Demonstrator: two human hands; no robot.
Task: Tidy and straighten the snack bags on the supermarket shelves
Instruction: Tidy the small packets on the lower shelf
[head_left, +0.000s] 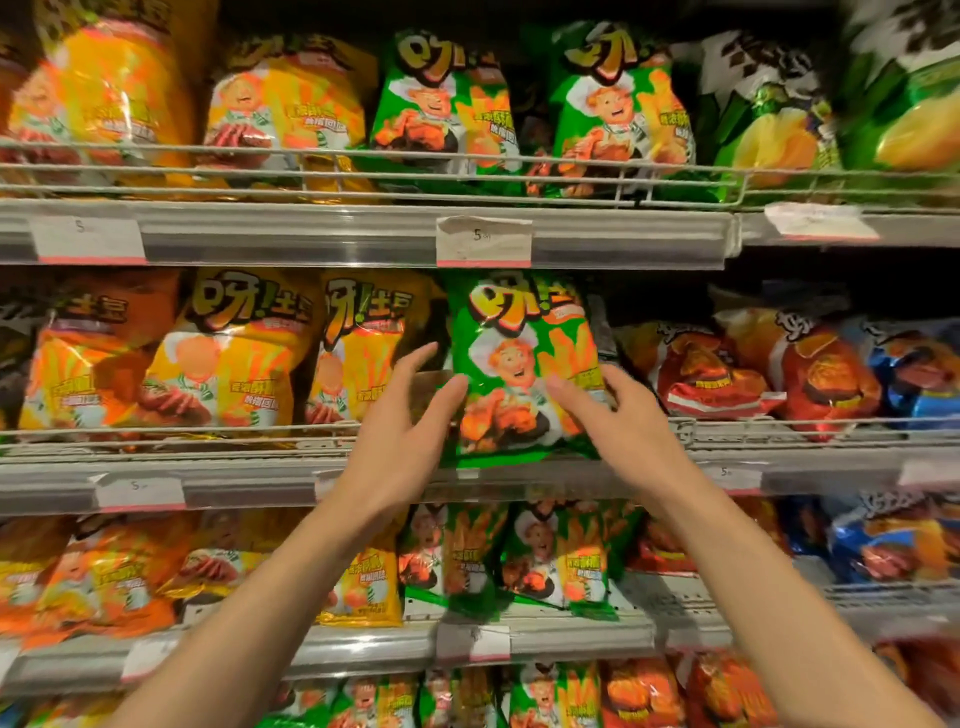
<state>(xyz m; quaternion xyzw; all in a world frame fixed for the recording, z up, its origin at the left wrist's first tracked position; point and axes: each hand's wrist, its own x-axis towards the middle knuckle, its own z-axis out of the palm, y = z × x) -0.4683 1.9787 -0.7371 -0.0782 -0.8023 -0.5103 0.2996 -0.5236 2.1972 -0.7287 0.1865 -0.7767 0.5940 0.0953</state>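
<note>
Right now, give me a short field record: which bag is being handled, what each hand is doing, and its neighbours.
bag in hand: green snack bag, middle shelf, upright
left hand: open, fingertips at the bag's left edge
right hand: fingers on the bag's front, thumb at its right edge
left neighbour: yellow bag
right neighbour: red bag
price tag above: reads 5

Price tag (484, 241) reads "5"; yellow bag (234, 353) reads "呀!土豆".
</note>
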